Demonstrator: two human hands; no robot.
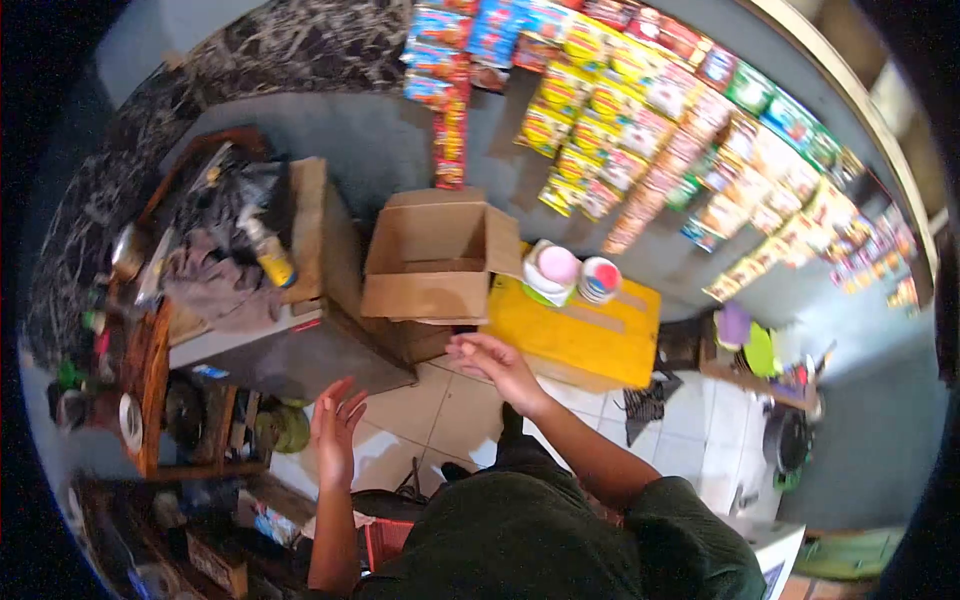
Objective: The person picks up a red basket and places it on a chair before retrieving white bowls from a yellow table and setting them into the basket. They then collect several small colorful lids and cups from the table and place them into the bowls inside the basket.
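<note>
My left hand (338, 425) is raised over the tiled floor with its fingers apart, and nothing is in it. My right hand (495, 370) is held out just below an open cardboard box (425, 297), its fingers loosely stretched to the left. No object shows in that hand either. The box stands against the wall with its flaps up, and I see bare cardboard inside. To its right is a yellow box (610, 335), bearing a pink-topped stack of containers (556, 266) and a white tub with a red spot (600, 279).
Strips of colourful sachets (600, 110) hang along the wall. At left, a dark cabinet (290, 355) carries a crumpled cloth (220, 280) and a yellow-ended tube (277, 266). A wooden shelf (150, 400) stands beside it. Purple and green plastic ware (760, 350) sits at right.
</note>
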